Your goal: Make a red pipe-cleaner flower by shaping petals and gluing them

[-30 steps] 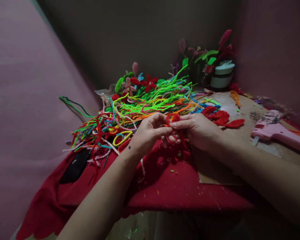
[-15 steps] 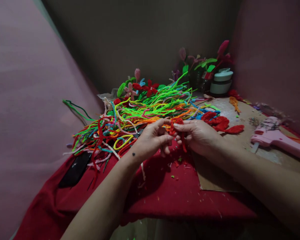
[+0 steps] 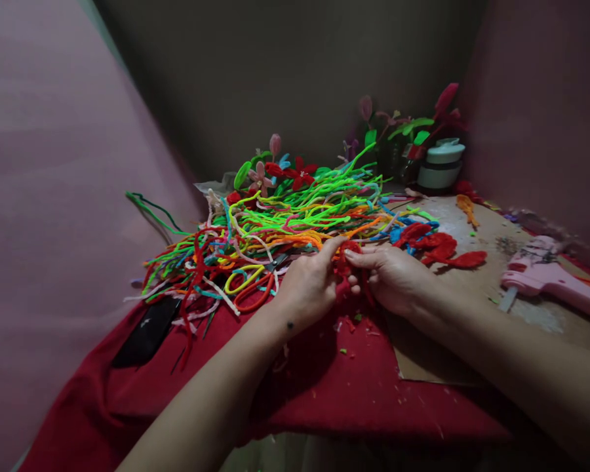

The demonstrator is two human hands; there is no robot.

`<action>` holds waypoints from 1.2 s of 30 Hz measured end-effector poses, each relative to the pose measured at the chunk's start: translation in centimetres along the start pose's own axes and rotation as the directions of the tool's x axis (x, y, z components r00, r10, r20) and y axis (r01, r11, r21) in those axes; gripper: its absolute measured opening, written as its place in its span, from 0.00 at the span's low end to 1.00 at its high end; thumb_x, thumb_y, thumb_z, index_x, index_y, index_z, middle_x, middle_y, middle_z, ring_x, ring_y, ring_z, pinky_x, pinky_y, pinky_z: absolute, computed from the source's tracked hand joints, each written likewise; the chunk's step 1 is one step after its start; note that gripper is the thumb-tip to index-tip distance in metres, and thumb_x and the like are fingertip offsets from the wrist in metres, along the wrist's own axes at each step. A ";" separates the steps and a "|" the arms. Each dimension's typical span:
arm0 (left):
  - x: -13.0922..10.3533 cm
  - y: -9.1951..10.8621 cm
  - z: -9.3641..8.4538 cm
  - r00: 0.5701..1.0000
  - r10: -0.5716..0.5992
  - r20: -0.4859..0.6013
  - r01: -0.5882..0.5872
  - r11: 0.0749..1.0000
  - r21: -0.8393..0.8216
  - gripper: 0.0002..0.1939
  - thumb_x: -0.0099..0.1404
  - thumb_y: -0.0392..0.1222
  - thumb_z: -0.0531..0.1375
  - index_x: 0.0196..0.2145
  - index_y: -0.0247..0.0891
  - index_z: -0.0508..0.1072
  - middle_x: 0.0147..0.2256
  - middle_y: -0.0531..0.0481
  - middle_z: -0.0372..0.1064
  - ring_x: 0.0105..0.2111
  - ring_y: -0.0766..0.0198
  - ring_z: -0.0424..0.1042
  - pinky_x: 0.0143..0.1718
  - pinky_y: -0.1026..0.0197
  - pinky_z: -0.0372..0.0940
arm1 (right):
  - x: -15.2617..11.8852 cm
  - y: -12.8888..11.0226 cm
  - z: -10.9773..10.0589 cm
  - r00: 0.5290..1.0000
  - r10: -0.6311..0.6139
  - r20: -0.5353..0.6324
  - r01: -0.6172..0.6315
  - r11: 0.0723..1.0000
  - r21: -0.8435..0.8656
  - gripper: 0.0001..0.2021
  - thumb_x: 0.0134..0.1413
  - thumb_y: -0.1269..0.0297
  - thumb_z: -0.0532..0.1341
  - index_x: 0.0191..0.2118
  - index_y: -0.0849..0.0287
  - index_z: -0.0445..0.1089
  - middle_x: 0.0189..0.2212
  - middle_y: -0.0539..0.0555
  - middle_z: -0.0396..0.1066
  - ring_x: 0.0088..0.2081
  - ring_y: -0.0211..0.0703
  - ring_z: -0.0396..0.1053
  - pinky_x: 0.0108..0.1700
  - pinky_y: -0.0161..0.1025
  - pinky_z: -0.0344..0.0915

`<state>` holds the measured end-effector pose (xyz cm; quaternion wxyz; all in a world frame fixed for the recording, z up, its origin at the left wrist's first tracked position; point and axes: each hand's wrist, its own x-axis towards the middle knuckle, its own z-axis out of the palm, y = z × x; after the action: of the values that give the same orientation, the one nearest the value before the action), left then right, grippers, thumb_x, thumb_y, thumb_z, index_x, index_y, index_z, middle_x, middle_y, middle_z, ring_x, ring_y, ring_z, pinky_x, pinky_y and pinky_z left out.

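Both hands meet over the front middle of the table around a red pipe cleaner (image 3: 346, 261) bent into a small looped piece. My right hand (image 3: 396, 275) pinches it between thumb and fingers, and a loose red end hangs below. My left hand (image 3: 309, 282) is closed on the left side of the same piece, with its thumb partly hidden. Just behind my left hand lie scissors with yellow and red handles (image 3: 243, 278), among a heap of coloured pipe cleaners (image 3: 295, 216). Finished red petal shapes (image 3: 440, 248) rest beyond my right hand.
A pink glue gun (image 3: 535, 265) lies on a cardboard sheet (image 3: 489, 292) at the right. A black phone (image 3: 146, 333) is at the left on the red cloth (image 3: 324, 393). Pipe-cleaner flowers (image 3: 299, 174) and a lidded jar (image 3: 441, 164) stand at the back.
My left hand has moved right, closer to my right hand, and its fingers have closed in on the red pipe cleaner. The view has shifted slightly.
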<state>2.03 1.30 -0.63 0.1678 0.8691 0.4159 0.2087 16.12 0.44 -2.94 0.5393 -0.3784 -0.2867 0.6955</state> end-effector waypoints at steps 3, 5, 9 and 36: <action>0.0 0.0 0.1 1.000 -0.012 -0.023 0.015 0.991 0.130 0.27 0.56 0.31 0.53 0.54 0.39 0.60 0.27 0.50 0.70 0.26 0.63 0.69 0.28 0.63 0.60 | -0.4 -0.3 0.3 0.995 0.093 -0.025 -0.093 0.995 0.031 0.04 0.48 0.76 0.59 0.26 0.61 0.67 0.15 0.47 0.64 0.15 0.32 0.59 0.17 0.30 0.59; 0.1 -0.1 0.0 0.997 -0.059 -0.047 0.062 0.996 0.065 0.23 0.56 0.31 0.53 0.50 0.39 0.64 0.26 0.52 0.69 0.25 0.65 0.67 0.27 0.65 0.59 | -0.6 -0.6 0.5 0.994 0.105 0.001 -0.105 0.994 0.040 0.05 0.48 0.76 0.58 0.26 0.61 0.67 0.15 0.48 0.64 0.16 0.32 0.60 0.19 0.31 0.61; 0.4 -0.6 -0.5 0.999 -0.041 0.026 0.046 0.983 -0.180 0.11 0.55 0.32 0.55 0.38 0.37 0.68 0.24 0.55 0.65 0.22 0.69 0.64 0.23 0.67 0.57 | -0.5 -0.9 0.4 1.000 0.018 -0.010 -0.018 0.999 0.035 0.04 0.49 0.75 0.58 0.26 0.62 0.68 0.19 0.50 0.67 0.17 0.33 0.63 0.21 0.33 0.64; 0.4 -0.8 -1.7 0.913 -0.119 0.389 0.384 0.569 -0.727 0.13 0.59 0.46 0.58 0.37 0.34 0.69 0.15 0.61 0.56 0.09 0.78 0.49 0.10 0.73 0.46 | 0.3 -0.7 -0.5 0.957 -0.286 -0.037 0.283 0.956 -0.080 0.08 0.38 0.63 0.67 0.22 0.62 0.71 0.21 0.50 0.68 0.21 0.33 0.61 0.24 0.34 0.58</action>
<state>0.88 2.25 0.59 0.6223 0.6562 0.3709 0.2110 16.90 0.92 -2.74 0.6263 -0.3694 -0.3504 0.5903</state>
